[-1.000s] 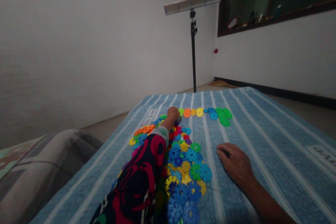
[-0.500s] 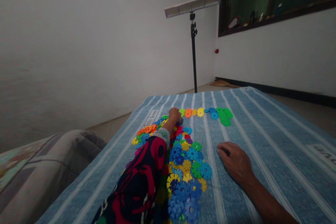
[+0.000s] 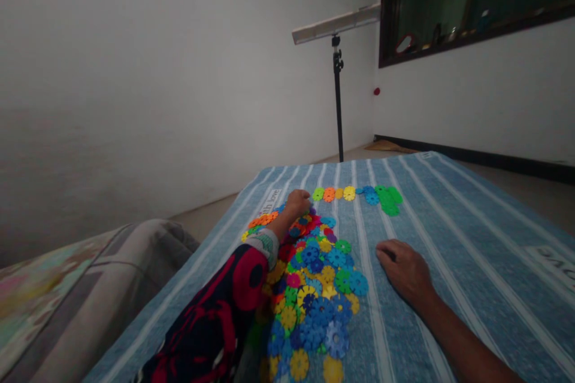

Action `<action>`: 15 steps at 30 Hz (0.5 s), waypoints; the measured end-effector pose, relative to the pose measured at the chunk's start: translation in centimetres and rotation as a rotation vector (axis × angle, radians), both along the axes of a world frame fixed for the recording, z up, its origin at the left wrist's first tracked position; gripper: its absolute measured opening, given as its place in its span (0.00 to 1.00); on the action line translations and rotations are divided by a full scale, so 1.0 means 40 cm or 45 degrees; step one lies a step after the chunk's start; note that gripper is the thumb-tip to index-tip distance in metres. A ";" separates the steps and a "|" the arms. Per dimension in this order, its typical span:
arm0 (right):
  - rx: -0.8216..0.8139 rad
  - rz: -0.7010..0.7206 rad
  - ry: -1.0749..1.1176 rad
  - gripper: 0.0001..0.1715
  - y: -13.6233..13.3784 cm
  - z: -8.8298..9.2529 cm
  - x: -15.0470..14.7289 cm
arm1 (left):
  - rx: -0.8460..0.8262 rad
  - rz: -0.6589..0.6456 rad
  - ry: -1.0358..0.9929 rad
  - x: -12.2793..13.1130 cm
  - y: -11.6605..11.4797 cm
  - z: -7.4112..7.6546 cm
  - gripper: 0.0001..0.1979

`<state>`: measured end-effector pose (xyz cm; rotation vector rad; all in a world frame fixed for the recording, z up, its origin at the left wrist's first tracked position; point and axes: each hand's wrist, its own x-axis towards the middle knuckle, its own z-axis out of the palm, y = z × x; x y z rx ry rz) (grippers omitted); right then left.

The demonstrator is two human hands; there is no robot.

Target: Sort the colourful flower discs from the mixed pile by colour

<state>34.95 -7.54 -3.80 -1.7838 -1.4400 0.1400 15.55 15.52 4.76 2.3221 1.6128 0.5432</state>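
Observation:
A long heap of toothed plastic discs [image 3: 321,314], in blue, yellow, green, red and orange, lies on a striped blue cloth [image 3: 453,263]. Reaching over the heap's far end, my left hand [image 3: 297,202] has its fingers curled down; whatever they hold, if anything, is hidden. Just right of those fingers runs a row of discs, starting with a light green disc [image 3: 318,194], then an orange disc [image 3: 329,194] and a yellow disc [image 3: 349,193]. Overlapping green discs [image 3: 389,200] form its right end. My right hand [image 3: 406,269] rests loosely closed on the cloth, apart from the heap, with nothing visible in it.
Past the table's far edge stands a black tripod [image 3: 338,90] carrying a long light panel [image 3: 335,25]. Grey draped fabric [image 3: 148,275] lies left of the table. A dark-framed window [image 3: 449,6] is in the right wall.
My left hand has drawn back slightly toward me at the heap's far end, and its forearm has shifted left. My right hand stays in place. The whole view has shifted a little.

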 end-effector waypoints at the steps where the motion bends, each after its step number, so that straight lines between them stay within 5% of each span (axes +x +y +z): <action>1: 0.002 -0.003 -0.008 0.15 0.000 -0.001 0.001 | 0.017 -0.038 0.023 -0.012 -0.021 0.006 0.11; 15: 0.024 -0.014 0.005 0.17 0.003 -0.020 0.017 | 0.406 -0.453 0.037 -0.232 -0.332 -0.007 0.11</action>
